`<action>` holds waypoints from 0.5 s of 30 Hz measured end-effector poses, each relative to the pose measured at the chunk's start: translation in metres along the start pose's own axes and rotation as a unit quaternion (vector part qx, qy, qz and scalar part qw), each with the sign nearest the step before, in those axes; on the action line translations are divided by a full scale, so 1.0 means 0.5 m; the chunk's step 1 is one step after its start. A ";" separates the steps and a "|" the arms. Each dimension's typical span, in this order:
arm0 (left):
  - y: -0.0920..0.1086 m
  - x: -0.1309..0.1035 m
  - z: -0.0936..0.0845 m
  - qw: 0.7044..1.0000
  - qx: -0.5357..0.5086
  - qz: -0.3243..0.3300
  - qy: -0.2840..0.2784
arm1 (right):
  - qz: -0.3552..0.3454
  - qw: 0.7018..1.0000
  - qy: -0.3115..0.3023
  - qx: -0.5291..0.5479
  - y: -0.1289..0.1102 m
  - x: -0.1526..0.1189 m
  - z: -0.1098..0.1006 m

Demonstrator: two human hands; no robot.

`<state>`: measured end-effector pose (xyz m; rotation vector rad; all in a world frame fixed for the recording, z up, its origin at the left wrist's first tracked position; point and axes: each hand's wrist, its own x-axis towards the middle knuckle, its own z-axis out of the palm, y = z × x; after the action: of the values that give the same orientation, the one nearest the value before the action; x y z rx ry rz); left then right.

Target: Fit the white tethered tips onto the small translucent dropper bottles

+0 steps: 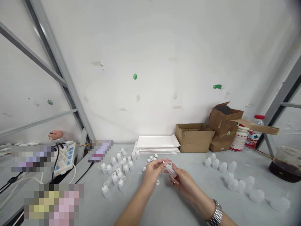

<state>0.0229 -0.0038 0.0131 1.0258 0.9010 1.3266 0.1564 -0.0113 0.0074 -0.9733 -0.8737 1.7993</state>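
Observation:
A small translucent squeeze bottle [172, 171] is gripped in my right hand [182, 179], tilted with its top toward the left. The fingers of my left hand [154, 171] pinch a white cap at the bottle's mouth; the fingertips partly hide it. Loose white caps [152, 158] lie behind and beside my left hand, one of them below it on the table. On the left stand several bottles with white nozzle caps [115, 179]. Over on the right are several translucent bottles without nozzle caps [232, 184].
Flat white packs [157, 142] are stacked at the wall beside an open cardboard box [195, 138]. A brown paper bag [223, 128], drink bottles and a tub of dark liquid [285, 168] stand at the right. Phones, cables and a power strip [67, 158] occupy the left.

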 end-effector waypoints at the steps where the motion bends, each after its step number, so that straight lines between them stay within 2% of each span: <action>1: -0.003 0.001 -0.001 1.000 -0.001 0.000 0.009 | -0.013 1.000 0.004 -0.008 -0.003 -0.001 0.001; 6: -0.003 -0.001 -0.006 0.999 -0.002 0.001 0.051 | -0.042 0.997 0.013 -0.064 -0.016 -0.007 0.006; 10: 0.006 -0.002 -0.009 0.999 -0.005 0.002 0.047 | -0.073 0.993 0.046 -0.085 -0.015 -0.009 0.006; 12: 0.010 0.000 -0.011 1.000 0.004 0.007 0.030 | -0.076 0.994 0.029 -0.078 -0.014 -0.008 0.003; 15: 0.014 0.003 -0.015 1.000 0.008 -0.003 0.000 | -0.051 0.998 -0.028 -0.038 -0.010 -0.005 -0.001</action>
<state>0.0137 -0.0021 0.0176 1.0339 0.9157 1.3166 0.1596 -0.0118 0.0120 -0.9131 -1.0145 1.7253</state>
